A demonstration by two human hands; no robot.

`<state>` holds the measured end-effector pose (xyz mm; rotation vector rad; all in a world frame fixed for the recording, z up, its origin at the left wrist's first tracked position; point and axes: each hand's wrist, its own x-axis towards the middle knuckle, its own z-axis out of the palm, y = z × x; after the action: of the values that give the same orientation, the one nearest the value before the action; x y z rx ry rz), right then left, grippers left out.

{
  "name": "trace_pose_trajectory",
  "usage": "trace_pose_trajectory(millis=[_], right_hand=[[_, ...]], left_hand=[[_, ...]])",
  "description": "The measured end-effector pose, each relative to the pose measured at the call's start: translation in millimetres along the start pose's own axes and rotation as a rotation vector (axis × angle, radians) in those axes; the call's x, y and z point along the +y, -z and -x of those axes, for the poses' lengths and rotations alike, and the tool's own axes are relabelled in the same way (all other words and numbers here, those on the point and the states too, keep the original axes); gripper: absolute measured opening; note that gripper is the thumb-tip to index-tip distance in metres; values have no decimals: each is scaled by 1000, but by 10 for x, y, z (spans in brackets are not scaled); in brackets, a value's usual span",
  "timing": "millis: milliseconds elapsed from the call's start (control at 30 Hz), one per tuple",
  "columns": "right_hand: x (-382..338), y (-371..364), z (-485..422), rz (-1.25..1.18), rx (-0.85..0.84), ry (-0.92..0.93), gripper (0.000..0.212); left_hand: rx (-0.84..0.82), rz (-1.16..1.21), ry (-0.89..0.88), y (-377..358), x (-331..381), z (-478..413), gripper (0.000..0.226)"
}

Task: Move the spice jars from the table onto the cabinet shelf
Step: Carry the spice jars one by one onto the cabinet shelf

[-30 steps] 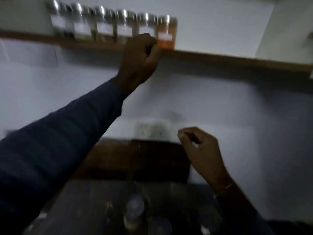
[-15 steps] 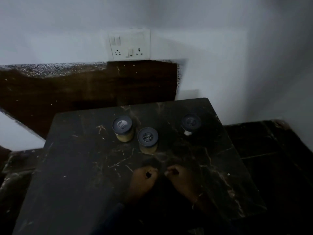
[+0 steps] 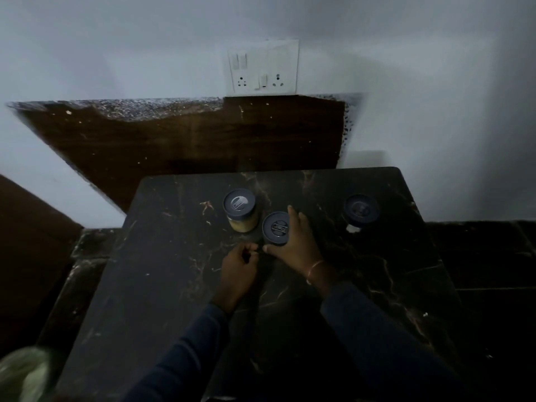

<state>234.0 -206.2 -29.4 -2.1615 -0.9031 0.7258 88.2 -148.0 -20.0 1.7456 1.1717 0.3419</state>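
Note:
Three spice jars with dark lids stand on the dark marble table point(image 3: 162, 285). The left jar point(image 3: 241, 211) shows pale yellow contents. My right hand point(image 3: 295, 245) wraps around the middle jar point(image 3: 276, 227), fingers on its right side and thumb at its near side. The right jar point(image 3: 360, 211) stands apart, near the table's right edge. My left hand point(image 3: 239, 266) rests loosely curled on the table just left of my right thumb, holding nothing. The cabinet shelf is out of view.
A white wall with a switch-and-socket plate point(image 3: 262, 68) rises behind the table. A dark brown panel point(image 3: 179, 143) leans against the wall. Dark floor tiles point(image 3: 493, 256) lie to the right. A pale blurred object point(image 3: 26, 375) sits at the bottom left corner.
The view dropped from the shelf to the table. My left hand came down from the shelf. My right hand moved forward and closed around the middle jar.

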Motion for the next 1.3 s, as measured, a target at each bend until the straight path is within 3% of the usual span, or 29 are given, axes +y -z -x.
trace_pose_trajectory(millis=[100, 200, 267, 333, 433, 500, 600, 667, 733, 833, 933, 1000, 1100, 1300], right_hand=[[-95, -108, -182, 240, -65, 0, 120], [-67, -140, -292, 305, -62, 8, 109], [-83, -58, -284, 142, -80, -1, 100], [-174, 128, -211, -197, -144, 2, 84], [-368, 490, -89, -608, -393, 76, 61], [-431, 643, -52, -794, -497, 120, 66], [-467, 706, 0, -867, -518, 127, 78], [-468, 701, 55, -922, -454, 119, 75], [-459, 678, 110, -1014, -364, 111, 63], [-476, 504, 258, -1024, -183, 30, 58], [-511, 196, 374, -1044, -135, -22, 88], [-615, 68, 408, -1046, -88, -44, 96], [-704, 48, 403, -1070, -14, -95, 96], [-712, 132, 368, -1136, -48, -134, 93]], left_hand=[[6, 50, 44, 83, -12, 25, 14], [-43, 242, 170, 152, 58, 55, 16], [-47, 345, 241, 219, 62, 66, 18], [-49, 451, 285, 291, 34, 58, 26], [-158, 698, 408, 364, 39, 49, 45], [-353, 921, 487, 375, 75, 63, 62], [-688, 1200, 451, 372, 172, 124, 79], [-723, 1268, 404, 388, 309, 187, 76], [-580, 1216, 294, 376, 406, 228, 66], [-176, 769, -40, 358, 466, 263, 51], [60, 299, -323, 353, 436, 294, 83], [150, 101, -421, 333, 414, 311, 89], [166, 26, -476, 316, 378, 301, 91], [-54, 362, -395, 586, 499, 290, 55]])
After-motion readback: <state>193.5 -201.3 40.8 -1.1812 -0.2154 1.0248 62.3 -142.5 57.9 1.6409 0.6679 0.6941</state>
